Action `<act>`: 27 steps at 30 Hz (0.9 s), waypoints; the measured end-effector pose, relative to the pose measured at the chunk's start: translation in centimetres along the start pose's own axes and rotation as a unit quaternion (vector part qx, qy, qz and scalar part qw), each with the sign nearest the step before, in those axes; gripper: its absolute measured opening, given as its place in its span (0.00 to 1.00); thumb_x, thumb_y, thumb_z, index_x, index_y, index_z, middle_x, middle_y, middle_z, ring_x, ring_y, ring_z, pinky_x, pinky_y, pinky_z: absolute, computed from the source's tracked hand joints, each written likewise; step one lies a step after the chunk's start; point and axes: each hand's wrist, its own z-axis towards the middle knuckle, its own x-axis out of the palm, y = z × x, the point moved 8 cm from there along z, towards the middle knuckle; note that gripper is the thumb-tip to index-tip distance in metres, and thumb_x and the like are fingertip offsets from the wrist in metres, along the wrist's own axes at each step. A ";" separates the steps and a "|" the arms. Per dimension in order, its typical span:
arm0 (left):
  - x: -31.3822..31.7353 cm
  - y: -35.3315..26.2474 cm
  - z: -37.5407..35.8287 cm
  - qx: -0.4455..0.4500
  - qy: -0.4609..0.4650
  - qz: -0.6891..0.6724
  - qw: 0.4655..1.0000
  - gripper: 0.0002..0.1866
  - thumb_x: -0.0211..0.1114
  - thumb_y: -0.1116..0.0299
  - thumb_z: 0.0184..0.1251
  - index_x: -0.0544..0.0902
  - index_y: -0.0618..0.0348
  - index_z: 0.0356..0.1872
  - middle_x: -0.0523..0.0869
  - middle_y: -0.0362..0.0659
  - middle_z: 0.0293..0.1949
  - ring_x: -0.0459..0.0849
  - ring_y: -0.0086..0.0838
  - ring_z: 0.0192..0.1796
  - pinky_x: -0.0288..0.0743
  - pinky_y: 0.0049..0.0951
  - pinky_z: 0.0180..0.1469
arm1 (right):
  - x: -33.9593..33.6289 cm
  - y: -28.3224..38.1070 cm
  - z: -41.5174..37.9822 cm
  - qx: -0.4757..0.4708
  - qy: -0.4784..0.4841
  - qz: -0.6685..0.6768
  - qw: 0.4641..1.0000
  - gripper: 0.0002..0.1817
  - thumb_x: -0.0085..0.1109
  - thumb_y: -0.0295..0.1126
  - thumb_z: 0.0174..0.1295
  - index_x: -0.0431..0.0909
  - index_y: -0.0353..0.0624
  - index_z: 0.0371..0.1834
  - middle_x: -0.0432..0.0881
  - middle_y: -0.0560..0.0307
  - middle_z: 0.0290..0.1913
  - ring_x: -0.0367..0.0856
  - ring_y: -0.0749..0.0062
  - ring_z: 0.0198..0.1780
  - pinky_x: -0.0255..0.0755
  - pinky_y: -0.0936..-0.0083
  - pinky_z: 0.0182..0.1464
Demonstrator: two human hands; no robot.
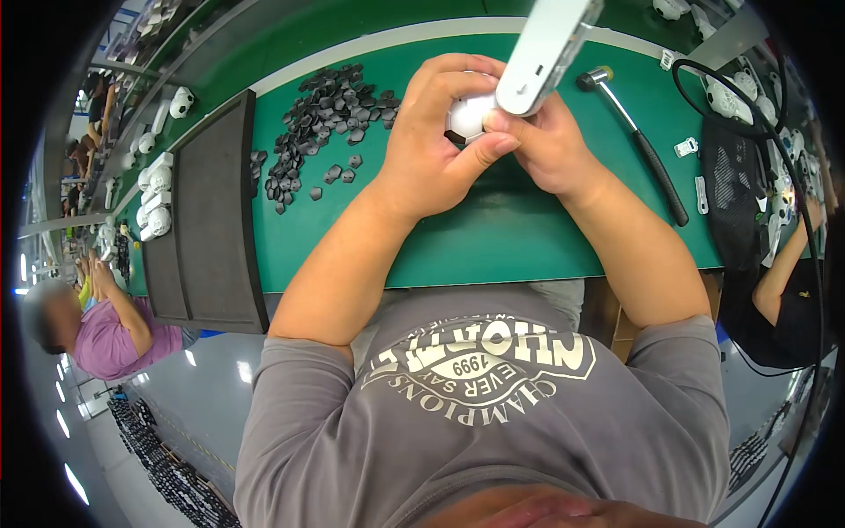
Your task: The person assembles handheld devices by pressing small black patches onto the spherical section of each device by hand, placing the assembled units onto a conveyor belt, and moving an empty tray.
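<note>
Left hand (444, 132) curled closed around a white, rounded, smooth-surfaced piece (469, 114) with a dark angular facet at its lower left; fingers wrap over the far side, thumb laid across the near side. Right hand (546, 145) also closed on the piece, its thumb tip pressed beside the left thumb; its remaining fingers are mostly hidden. Piece sits above the far half of the green worktop (458, 242), between both palms. A long white housing with rounded end and small dark slot (541, 66) rises from the same grip; cannot tell whether it is joined to the piece. Container, left: shallow black rectangular tray (211, 220) with raised rim and a ribbed inner face, lying along the worktop's left edge. Black flat pentagonal pieces (317, 123) lie loose on the worktop, not in the tray: heaped toward the back, a few scattered nearer. Beyond the tray, white rounded parts (156, 202) stand grouped. Right side: hammer with black handle and metal shaft (647, 145), lying diagonally; two small white parts (701, 195) beside it, near a black mesh-panelled item (732, 180), contents hidden.
</note>
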 end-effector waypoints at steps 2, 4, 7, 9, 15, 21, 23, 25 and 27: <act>0.2 1.1 -0.3 -0.052 -0.017 -0.074 0.996 0.23 0.70 0.53 0.73 0.78 0.60 0.56 0.84 0.49 0.56 0.83 0.41 0.58 0.79 0.39 0.58 | -0.3 0.0 0.4 -0.003 0.005 0.002 1.000 0.31 0.63 0.39 0.74 0.66 0.36 0.74 0.78 0.55 0.65 0.77 0.70 0.64 0.73 0.68 0.68; 0.5 3.2 -1.1 -0.164 -0.060 -0.223 0.959 0.23 0.66 0.52 0.77 0.77 0.61 0.57 0.84 0.48 0.54 0.84 0.37 0.54 0.81 0.37 0.55 | -1.0 -0.7 1.0 0.042 0.004 -0.050 0.998 0.33 0.65 0.41 0.73 0.67 0.35 0.74 0.79 0.55 0.64 0.78 0.69 0.64 0.74 0.67 0.67; 0.5 4.4 -2.0 -0.260 -0.079 -0.383 0.883 0.21 0.62 0.53 0.80 0.76 0.62 0.57 0.85 0.48 0.52 0.86 0.35 0.48 0.83 0.35 0.50 | -1.0 -0.8 0.9 0.049 0.016 -0.086 0.995 0.32 0.66 0.43 0.72 0.70 0.35 0.72 0.81 0.54 0.61 0.80 0.67 0.61 0.76 0.67 0.63; 0.7 5.2 -1.9 -0.299 -0.082 -0.455 0.834 0.21 0.60 0.54 0.81 0.76 0.63 0.57 0.85 0.48 0.51 0.86 0.34 0.46 0.84 0.34 0.48 | -0.8 -0.1 1.2 0.027 0.045 -0.114 0.992 0.31 0.67 0.46 0.71 0.75 0.37 0.69 0.85 0.53 0.55 0.84 0.66 0.55 0.79 0.68 0.57; -1.1 9.3 -0.8 -0.423 -0.161 -0.195 0.870 0.17 0.61 0.61 0.79 0.77 0.64 0.56 0.85 0.51 0.49 0.87 0.38 0.43 0.85 0.38 0.47 | -3.9 3.2 0.5 0.065 -0.069 -0.596 0.797 0.26 0.68 0.50 0.68 0.82 0.39 0.58 0.88 0.45 0.46 0.87 0.53 0.47 0.80 0.62 0.49; -4.3 20.0 4.2 -0.072 0.042 0.469 0.879 0.22 0.65 0.67 0.69 0.79 0.62 0.62 0.79 0.61 0.61 0.78 0.56 0.63 0.74 0.53 0.67 | -5.7 4.0 -0.1 0.161 -0.057 -0.696 0.698 0.28 0.70 0.53 0.65 0.83 0.38 0.51 0.88 0.40 0.46 0.86 0.43 0.50 0.79 0.55 0.50; -4.4 22.6 3.4 -0.121 0.134 0.520 0.835 0.28 0.66 0.63 0.69 0.76 0.57 0.69 0.72 0.62 0.70 0.72 0.58 0.72 0.70 0.52 0.73 | -5.4 3.5 -0.3 0.136 -0.027 -0.720 0.680 0.29 0.71 0.55 0.63 0.82 0.37 0.49 0.88 0.40 0.46 0.86 0.43 0.50 0.79 0.55 0.51; -4.8 21.8 4.2 -0.155 0.162 0.497 0.839 0.33 0.67 0.59 0.70 0.72 0.52 0.75 0.66 0.62 0.77 0.66 0.59 0.77 0.64 0.50 0.78 | -4.3 3.4 -0.5 0.183 0.012 -0.703 0.687 0.30 0.73 0.54 0.61 0.81 0.36 0.49 0.88 0.40 0.47 0.86 0.42 0.50 0.79 0.55 0.51; -8.4 20.7 3.9 -0.168 0.176 0.493 0.835 0.34 0.67 0.56 0.71 0.71 0.48 0.77 0.64 0.61 0.79 0.65 0.59 0.78 0.63 0.50 0.79 | -3.1 3.1 -0.8 0.148 0.034 -0.700 0.698 0.27 0.75 0.50 0.60 0.81 0.36 0.47 0.88 0.40 0.44 0.86 0.43 0.48 0.78 0.55 0.49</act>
